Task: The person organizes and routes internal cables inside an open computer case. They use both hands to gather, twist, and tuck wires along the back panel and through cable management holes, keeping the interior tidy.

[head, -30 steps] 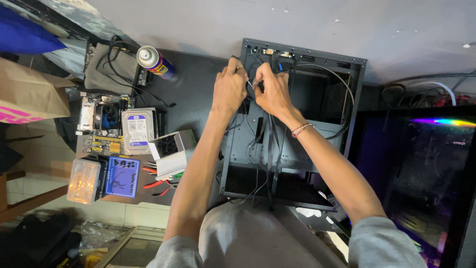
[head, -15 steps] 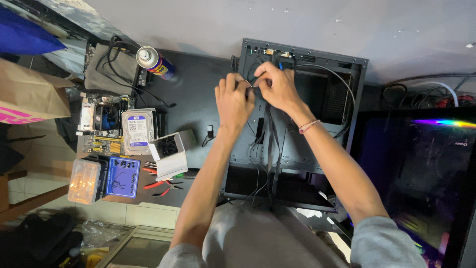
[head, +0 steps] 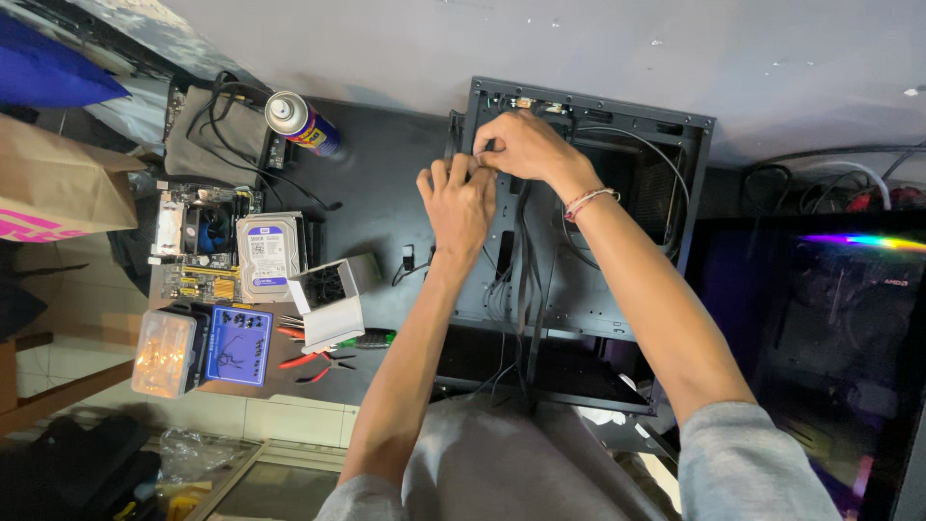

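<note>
An open black computer case (head: 617,289) lies flat on the dark table, its bare interior facing up — black cables (head: 524,260) run in a loose bundle down its middle, from the upper edge toward the lower one.

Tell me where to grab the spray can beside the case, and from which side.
Grip the spray can around the middle of its round body, coming from above with fingers on either long side. It lies tilted on the dark table, its cap end toward the cables, clear of the case. Its right side is open; both the left hand and right hand are busy at the case.
</note>
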